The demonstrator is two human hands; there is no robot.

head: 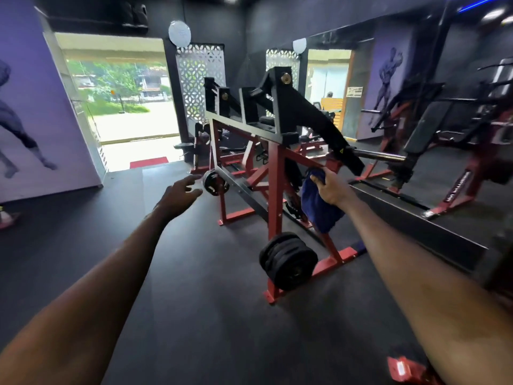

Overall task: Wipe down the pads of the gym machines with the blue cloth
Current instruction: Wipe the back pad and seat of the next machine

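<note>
One limp blue cloth [319, 211], right hand [329, 188]

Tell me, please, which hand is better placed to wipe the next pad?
Right, probably. The right hand grips the blue cloth in front of the red-framed machine; the left hand is open and holds nothing.

The right hand [330, 187] covers the top of the cloth [319, 209], and its fingertips are hidden in the folds. The left hand [180, 193] has blurry fingers. Far past the right hand, a sign [354, 91] has words too tiny to read, and a red thing [402, 368] below that arm is cut by the bottom edge.
</note>
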